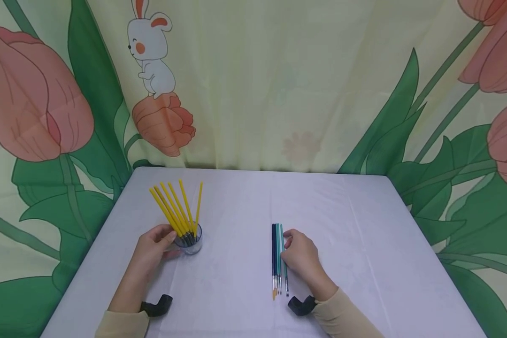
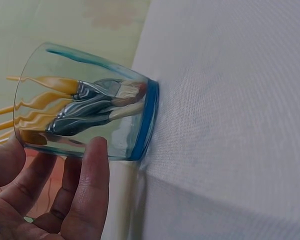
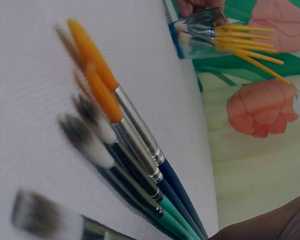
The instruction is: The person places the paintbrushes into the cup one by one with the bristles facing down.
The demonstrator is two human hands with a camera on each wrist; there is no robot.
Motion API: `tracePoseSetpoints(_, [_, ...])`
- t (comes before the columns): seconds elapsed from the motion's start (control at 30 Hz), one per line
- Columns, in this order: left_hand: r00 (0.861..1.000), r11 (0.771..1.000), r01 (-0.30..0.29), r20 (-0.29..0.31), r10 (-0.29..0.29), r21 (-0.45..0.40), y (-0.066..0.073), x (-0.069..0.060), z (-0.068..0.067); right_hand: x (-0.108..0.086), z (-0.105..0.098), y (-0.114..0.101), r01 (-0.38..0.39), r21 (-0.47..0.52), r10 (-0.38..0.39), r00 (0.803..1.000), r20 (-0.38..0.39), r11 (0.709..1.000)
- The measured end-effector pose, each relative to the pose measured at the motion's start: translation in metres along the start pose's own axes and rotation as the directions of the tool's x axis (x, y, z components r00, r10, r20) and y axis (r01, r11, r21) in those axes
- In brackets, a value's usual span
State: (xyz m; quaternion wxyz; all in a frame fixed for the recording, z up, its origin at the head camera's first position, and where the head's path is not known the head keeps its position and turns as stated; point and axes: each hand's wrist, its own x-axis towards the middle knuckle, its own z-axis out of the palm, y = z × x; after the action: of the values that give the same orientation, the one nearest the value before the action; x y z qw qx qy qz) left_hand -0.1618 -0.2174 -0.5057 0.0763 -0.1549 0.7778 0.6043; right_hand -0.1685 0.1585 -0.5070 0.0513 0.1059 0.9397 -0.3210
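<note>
My left hand (image 1: 149, 249) holds a clear glass cup (image 2: 149, 120) with a blue base, its thumb near the rim and its fingers along the side. Several yellow-handled paintbrushes (image 1: 169, 210) lean in the cup, bristles down. At the middle right, my right hand (image 1: 303, 257) pinches a teal paintbrush (image 1: 286, 278) at the right end of a row of brushes. That brush has a flat tip (image 3: 40, 215) in the right wrist view. Beside it lie dark blue paintbrushes (image 1: 273, 253) with orange bristles and other teal paintbrushes (image 1: 278, 253) with dark-and-white bristles. The right fingertips are partly hidden.
A white cloth covers the table (image 1: 236, 206), whose far edge meets a curtain (image 1: 253, 84) printed with tulips and a rabbit. Black wrist mounts (image 1: 157, 306) sit at both wrists, beside beige sleeves (image 1: 342, 315).
</note>
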Motion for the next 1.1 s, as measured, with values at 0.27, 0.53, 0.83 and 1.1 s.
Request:
tracePoseSetpoints(0.27, [1.000, 1.000, 0.000, -0.007, 0.000, -0.003, -0.001, -0.003, 0.000, -0.003, 0.003, -0.004, 0.012, -0.032, -0.013, 0.999, -0.032, 0.999])
tracePoseSetpoints(0.53, [1.000, 1.000, -0.006, -0.008, 0.006, -0.009, 0.000, -0.002, -0.001, 0.000, -0.001, -0.007, 0.013, -0.048, -0.014, 1.000, -0.023, 0.999])
tracePoseSetpoints(0.83, [1.000, 1.000, -0.010, -0.004, 0.010, -0.009, 0.001, -0.001, -0.001, 0.007, -0.009, -0.004, -0.043, 0.020, 0.042, 0.997, 0.063, 0.999])
tracePoseSetpoints(1.1, [1.000, 1.000, -0.016, -0.005, 0.016, -0.015, 0.000, 0.000, -0.001, 0.014, -0.008, 0.001, -0.081, 0.180, 0.067, 0.994, 0.081, 0.980])
